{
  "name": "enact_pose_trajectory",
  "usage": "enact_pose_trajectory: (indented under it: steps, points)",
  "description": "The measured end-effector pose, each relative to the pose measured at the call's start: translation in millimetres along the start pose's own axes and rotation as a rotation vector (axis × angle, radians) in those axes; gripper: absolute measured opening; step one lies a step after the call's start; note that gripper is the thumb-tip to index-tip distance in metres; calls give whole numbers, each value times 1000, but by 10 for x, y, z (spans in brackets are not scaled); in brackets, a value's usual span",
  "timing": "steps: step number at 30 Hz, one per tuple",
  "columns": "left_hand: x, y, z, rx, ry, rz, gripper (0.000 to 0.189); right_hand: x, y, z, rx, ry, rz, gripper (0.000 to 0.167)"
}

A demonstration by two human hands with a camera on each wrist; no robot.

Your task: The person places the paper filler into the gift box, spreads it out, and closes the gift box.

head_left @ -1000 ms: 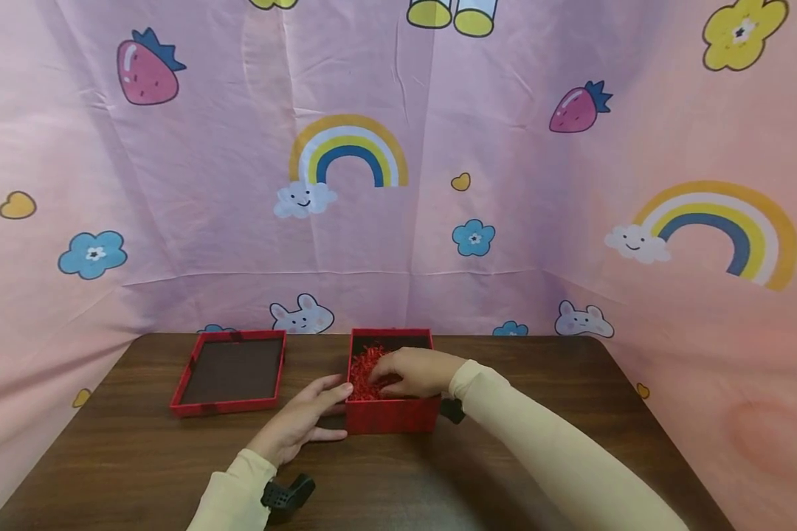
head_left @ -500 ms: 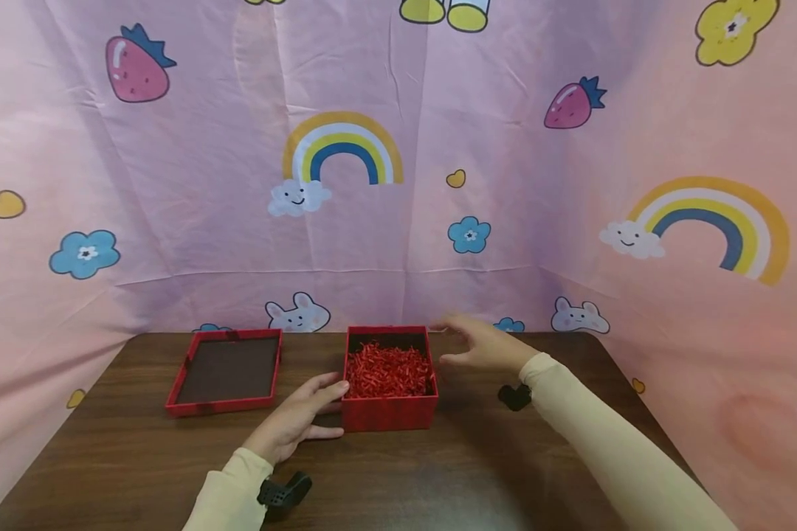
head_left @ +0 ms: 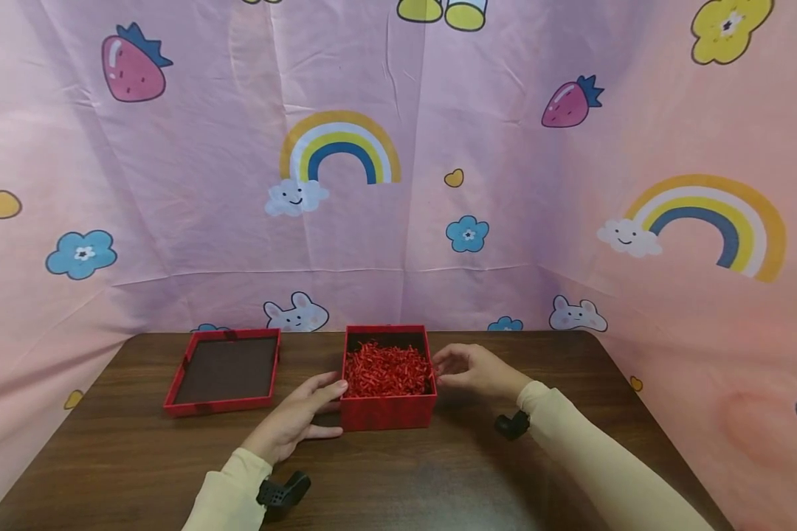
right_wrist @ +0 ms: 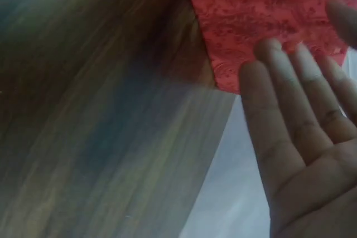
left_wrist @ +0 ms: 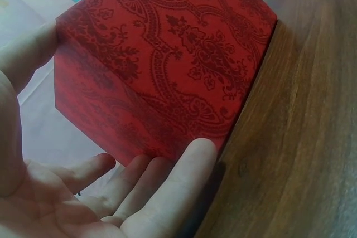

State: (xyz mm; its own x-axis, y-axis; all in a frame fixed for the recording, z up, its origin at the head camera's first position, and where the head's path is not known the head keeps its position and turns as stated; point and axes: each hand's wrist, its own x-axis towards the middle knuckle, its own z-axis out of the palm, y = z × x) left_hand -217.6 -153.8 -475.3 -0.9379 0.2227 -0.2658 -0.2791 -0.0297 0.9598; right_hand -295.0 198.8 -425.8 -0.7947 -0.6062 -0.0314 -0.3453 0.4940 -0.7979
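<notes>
Here, a red box [head_left: 387,413] stood uncovered, bedded with shredded paper [head_left: 388,371]

At the left of the wooden table [head_left: 398,487], toward its far edge, the shallow red lid [head_left: 224,370] lay flat, dark inner face upward, well apart from the box. To its right, the left hand [head_left: 299,417] touched the box's left side with fingers extended and spread, the thumb near the rim; it braced the wall rather than wrapping around it. The box stood upright toward the far middle of the table, its outer walls printed with a dark floral pattern. Inside, the crinkled red filling lay loose, the dark far inner wall showing above it. At the right, the right hand [head_left: 478,370] held nothing visible, fingers apart from the thumb, tips just beside the box's right wall; whether they touched it could not be told. The step in hand appeared to be steadying the box around its filling. The next move, on this reading, called for light, even contact from both sides, or for the left hand's release should the lid be wanted.
</notes>
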Motion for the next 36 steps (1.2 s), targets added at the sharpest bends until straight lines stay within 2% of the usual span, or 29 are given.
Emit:
enact_pose_trajectory:
  steps: [7, 12, 15, 23, 29, 36]
  points:
    - [17, 5, -7, -4, -3, 0, 81, 4, -177, -79, 60, 28, 23, 9]
    - [8, 9, -16, -3, -5, 6, 83, 77, -321, -146, 48, 15, -43, 10]
    - [2, 7, -18, -4, -4, 6, 84, 144, -421, -149, -8, 16, -85, 15]
    - [2, 1, -8, -5, -6, 3, 85, 294, -637, -21, -22, -48, -111, 18]
    - [0, 8, -1, -6, -7, 1, 83, 328, -660, 77, -121, -80, -145, 18]
    - [8, 1, -15, -2, -7, 1, 83, 353, -731, 205, -215, -184, -156, 21]
